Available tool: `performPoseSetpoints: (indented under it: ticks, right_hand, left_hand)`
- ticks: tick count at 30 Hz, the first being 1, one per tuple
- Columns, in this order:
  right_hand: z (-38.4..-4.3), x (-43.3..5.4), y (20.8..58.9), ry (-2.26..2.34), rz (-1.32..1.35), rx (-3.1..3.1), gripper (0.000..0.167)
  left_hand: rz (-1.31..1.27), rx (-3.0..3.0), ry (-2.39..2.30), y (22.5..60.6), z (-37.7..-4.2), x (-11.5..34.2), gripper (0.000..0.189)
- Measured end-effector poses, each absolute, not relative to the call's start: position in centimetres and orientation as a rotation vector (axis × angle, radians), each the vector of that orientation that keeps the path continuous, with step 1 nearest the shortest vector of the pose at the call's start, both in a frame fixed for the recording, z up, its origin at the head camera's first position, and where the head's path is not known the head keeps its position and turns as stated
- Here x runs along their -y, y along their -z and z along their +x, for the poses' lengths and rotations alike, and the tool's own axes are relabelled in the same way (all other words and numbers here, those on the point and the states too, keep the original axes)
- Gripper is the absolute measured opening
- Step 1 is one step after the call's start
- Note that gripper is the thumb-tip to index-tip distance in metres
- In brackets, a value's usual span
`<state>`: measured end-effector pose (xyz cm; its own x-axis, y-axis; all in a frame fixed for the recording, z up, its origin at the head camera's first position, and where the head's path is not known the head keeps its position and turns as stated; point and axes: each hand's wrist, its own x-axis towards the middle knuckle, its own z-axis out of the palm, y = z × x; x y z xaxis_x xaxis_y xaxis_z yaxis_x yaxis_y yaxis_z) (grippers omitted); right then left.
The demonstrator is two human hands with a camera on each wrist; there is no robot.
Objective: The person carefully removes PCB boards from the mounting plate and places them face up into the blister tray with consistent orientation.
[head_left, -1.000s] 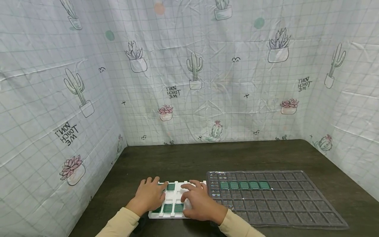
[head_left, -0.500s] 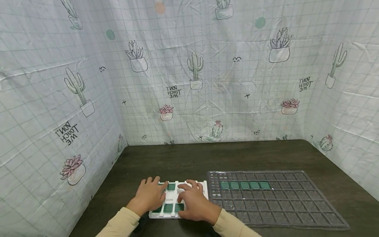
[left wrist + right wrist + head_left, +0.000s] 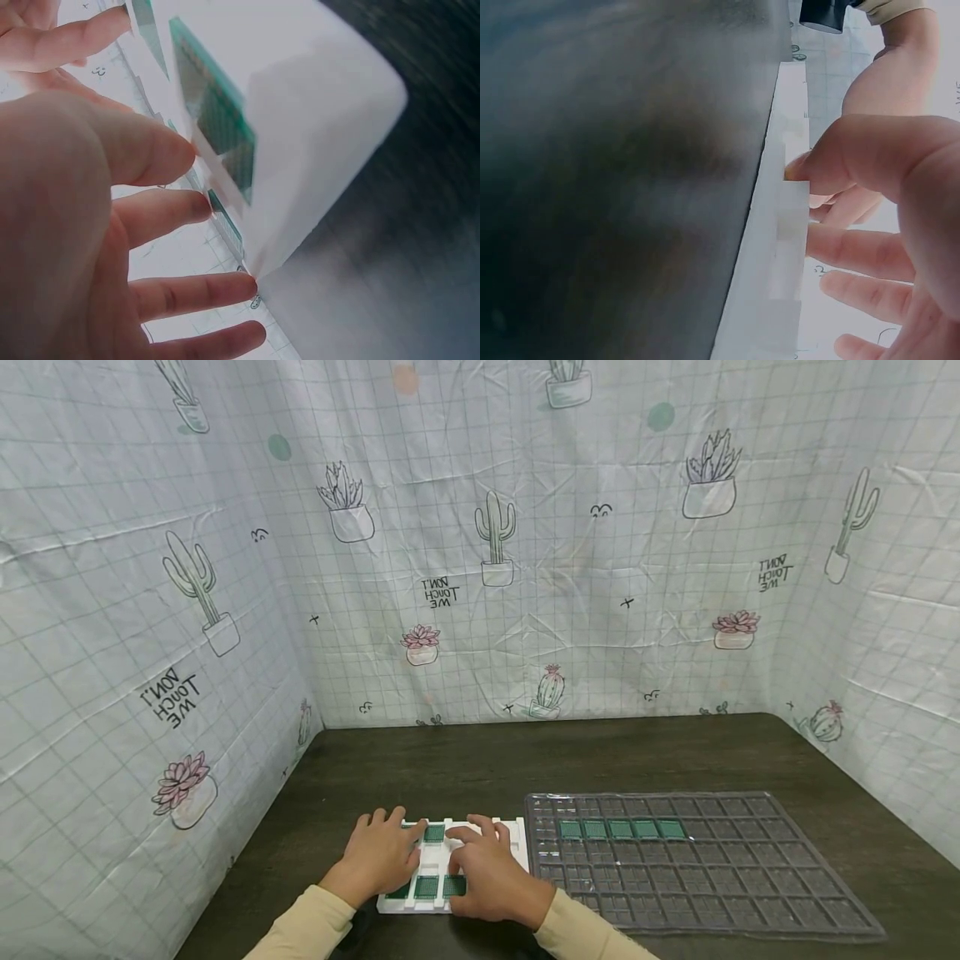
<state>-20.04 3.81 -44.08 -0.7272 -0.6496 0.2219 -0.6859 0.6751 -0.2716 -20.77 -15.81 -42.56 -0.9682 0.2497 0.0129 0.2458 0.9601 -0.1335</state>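
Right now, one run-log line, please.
left hand: on white tray, left end | right hand: at near-row green board, grip unclear | transparent tray: right of white tray, five green boards

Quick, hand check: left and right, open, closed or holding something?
Left hand: open, touching the white tray.
Right hand: bent over a green chip in the tray; whether it pinches the chip cannot be told.

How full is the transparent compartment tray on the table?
Partly full: five green circuit boards sit in one row of the transparent compartment tray; its other compartments look empty.
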Motion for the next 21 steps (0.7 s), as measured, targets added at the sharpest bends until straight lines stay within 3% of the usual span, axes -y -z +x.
performPoseSetpoints:
  ticks: [21]
  right_hand:
    - [-20.34,-4.36,43.25,-0.551,1.085,2.806,0.016]
  left_hand:
    - [-0.374,3.102,-0.206,42.46,-20.76,15.78,0.044]
